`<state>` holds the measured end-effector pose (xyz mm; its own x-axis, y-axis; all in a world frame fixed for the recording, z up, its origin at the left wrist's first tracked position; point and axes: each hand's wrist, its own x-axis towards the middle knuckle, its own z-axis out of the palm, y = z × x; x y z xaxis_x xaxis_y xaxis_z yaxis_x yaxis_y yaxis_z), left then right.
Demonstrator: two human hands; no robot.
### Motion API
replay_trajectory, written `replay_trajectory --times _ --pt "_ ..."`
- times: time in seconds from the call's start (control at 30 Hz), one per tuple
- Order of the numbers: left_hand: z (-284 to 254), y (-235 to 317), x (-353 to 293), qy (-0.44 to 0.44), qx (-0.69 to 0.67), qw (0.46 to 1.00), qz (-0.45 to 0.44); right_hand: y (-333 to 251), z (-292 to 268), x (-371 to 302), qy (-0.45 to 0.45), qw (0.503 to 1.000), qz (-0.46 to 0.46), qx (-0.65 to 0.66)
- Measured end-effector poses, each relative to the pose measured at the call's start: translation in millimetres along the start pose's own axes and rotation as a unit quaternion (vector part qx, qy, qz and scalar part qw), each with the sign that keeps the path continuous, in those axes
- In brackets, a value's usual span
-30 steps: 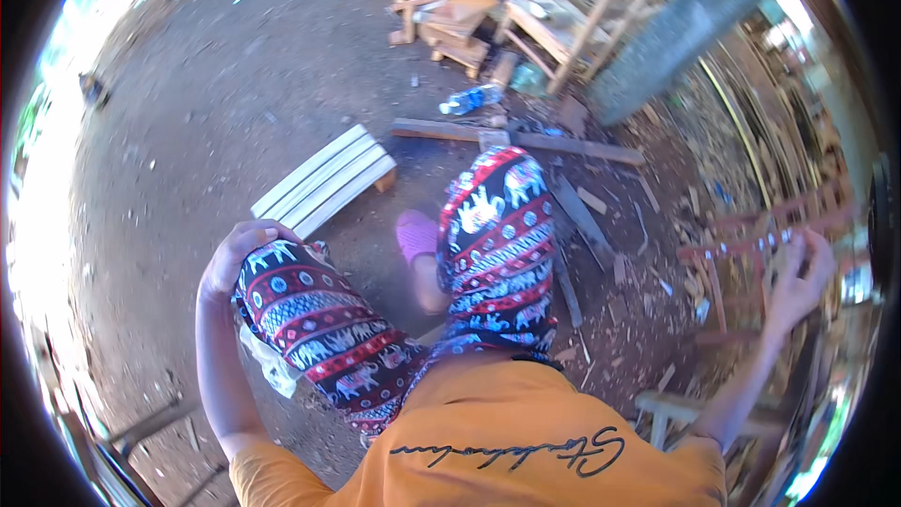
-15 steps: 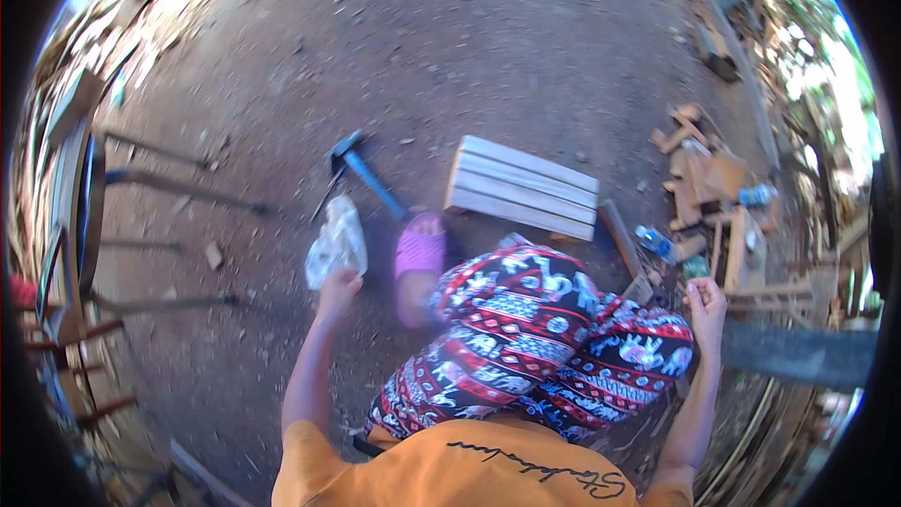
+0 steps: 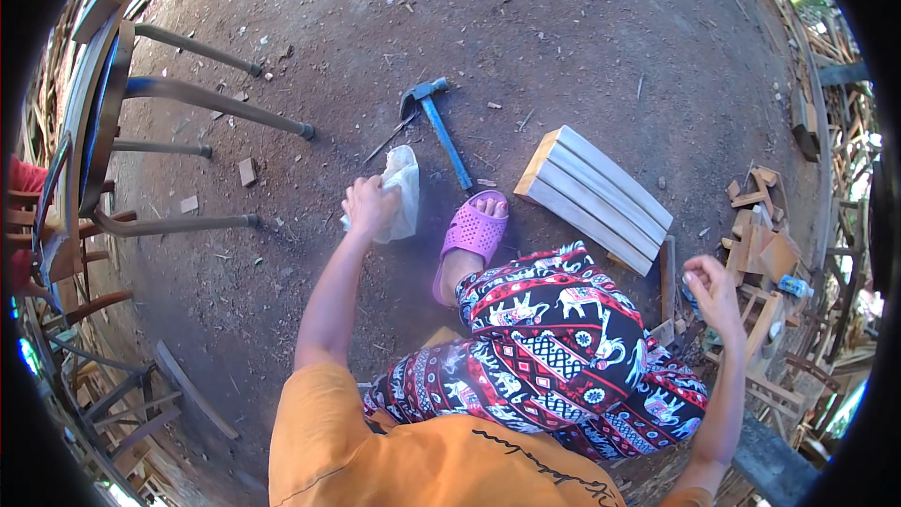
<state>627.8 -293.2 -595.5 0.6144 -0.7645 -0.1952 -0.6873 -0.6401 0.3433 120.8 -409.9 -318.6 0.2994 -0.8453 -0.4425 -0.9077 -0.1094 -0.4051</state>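
My left hand (image 3: 370,207) reaches down to a crumpled white plastic bag (image 3: 404,190) on the dirt ground, its fingers curled on the bag's near side. What lies inside the bag does not show. My right hand (image 3: 715,295) is held up beside my right knee, thumb and fingers drawn together; anything between them is too small to make out. Just beyond the bag lies a claw hammer (image 3: 441,131) with a blue handle, and a thin dark rod (image 3: 389,139) rests by its head. A slatted wooden piece (image 3: 601,197) sits in front of my knees.
My foot in a pink sandal (image 3: 474,230) is between bag and slatted piece. A metal-legged stool or chair (image 3: 225,108) stands at the left, a red-clothed person (image 3: 23,216) at the far left edge. Wood offcuts (image 3: 765,249) and a plastic bottle (image 3: 796,286) lie at the right.
My left hand has moved farther onto the plastic bag. The head view has shifted, so the hammer, bag and slatted piece appear farther right. My right hand stays raised by the knee.
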Motion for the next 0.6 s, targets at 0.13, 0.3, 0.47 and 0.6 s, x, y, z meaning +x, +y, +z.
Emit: replay_trajectory --times 0.13,0.3,0.47,0.6 --pt "-17 1 33 -0.233 -0.137 0.961 -0.060 -61 13 57 -0.018 0.990 -0.136 -0.038" --pt "-22 10 43 -0.326 -0.304 0.893 -0.060 -141 92 120 -0.140 0.952 -0.273 0.005" --pt "-7 17 13 -0.237 -0.169 0.956 0.041 -181 219 167 -0.184 0.907 -0.335 0.176" --pt "21 20 -20 -0.141 -0.125 0.982 -0.020 -181 294 196 -0.174 0.922 -0.243 0.245"
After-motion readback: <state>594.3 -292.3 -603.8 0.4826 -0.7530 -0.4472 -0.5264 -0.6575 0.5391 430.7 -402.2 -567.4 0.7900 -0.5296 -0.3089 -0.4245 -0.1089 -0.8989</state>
